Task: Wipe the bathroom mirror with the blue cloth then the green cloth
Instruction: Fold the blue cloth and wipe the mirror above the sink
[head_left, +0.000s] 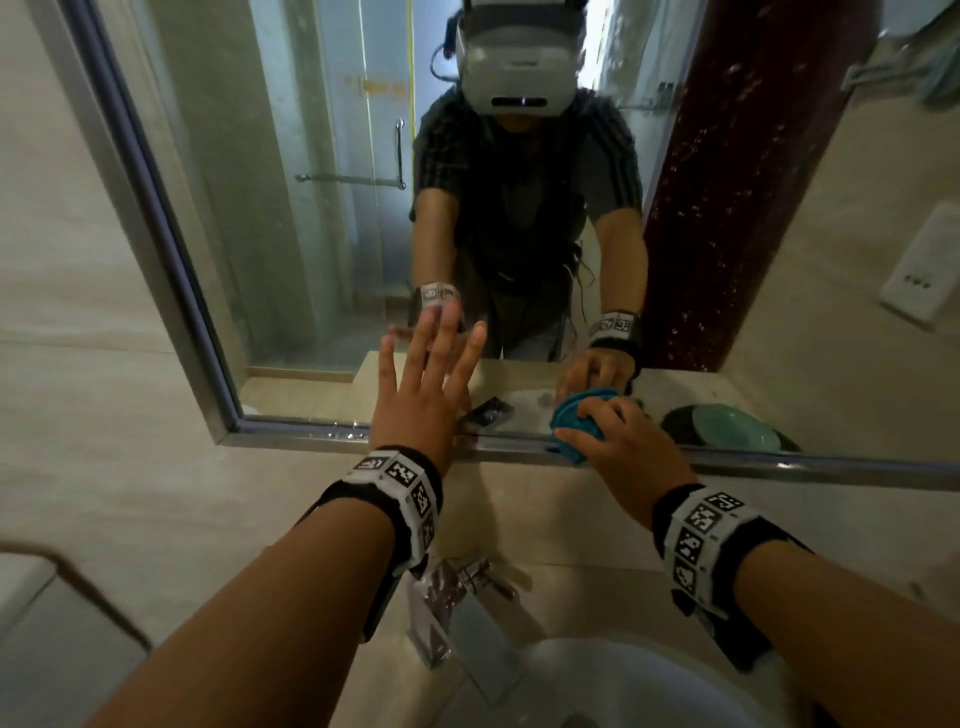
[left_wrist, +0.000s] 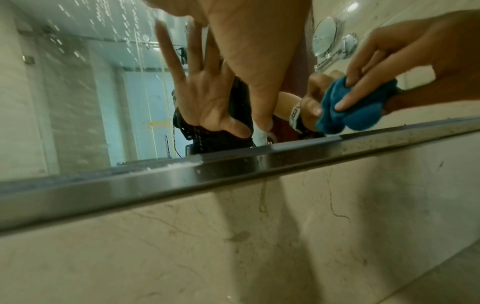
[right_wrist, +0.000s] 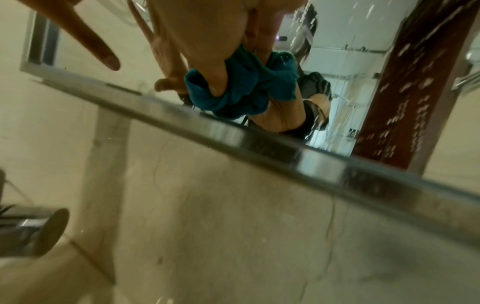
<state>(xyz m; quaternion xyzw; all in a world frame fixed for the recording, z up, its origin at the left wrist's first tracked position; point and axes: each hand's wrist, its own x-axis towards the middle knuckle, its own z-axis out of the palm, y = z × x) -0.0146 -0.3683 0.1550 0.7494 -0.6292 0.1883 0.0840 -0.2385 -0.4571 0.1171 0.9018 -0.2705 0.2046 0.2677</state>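
The bathroom mirror hangs in a steel frame above the basin. My right hand grips a bunched blue cloth and holds it against the glass just above the frame's bottom rail. The left wrist view shows that cloth under the right hand's fingers; the right wrist view shows the cloth meeting its reflection. My left hand is open, fingers spread, flat at the glass left of the cloth. A pale green thing appears only as a reflection at the mirror's lower right.
A chrome tap and a white basin lie below my forearms. A wall socket and a round swing-arm mirror are on the tiled wall right of the frame. Marble wall runs under the frame.
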